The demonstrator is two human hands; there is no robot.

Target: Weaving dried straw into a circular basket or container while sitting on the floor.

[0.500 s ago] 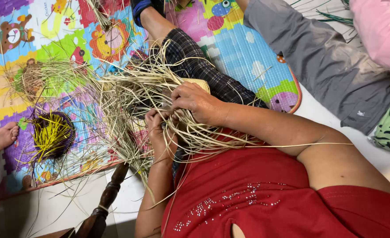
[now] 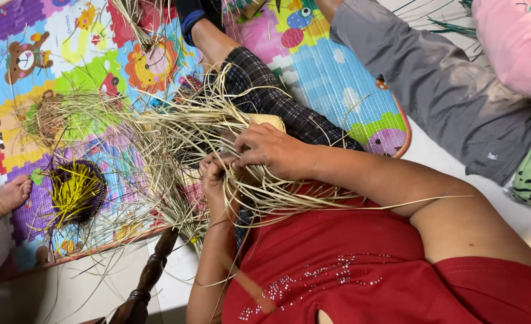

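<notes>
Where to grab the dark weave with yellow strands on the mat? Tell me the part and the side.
Grip the dark weave by its dark rounded rim, coming from above on the side nearest the mat's edge. The yellow strands fan loosely from its middle and would likely slip or bend, while the rim looks firm. Both hands are busy in the straw.

Straw strands (image 2: 181, 144) fan over the play mat (image 2: 337, 78), a small basket (image 2: 76, 191) to their left.

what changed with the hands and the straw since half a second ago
Almost nothing visibly changed. The left hand and right hand remain together, pinching the pale straw strands over the lap. The yellow and dark woven piece still lies on the colourful mat.
</notes>
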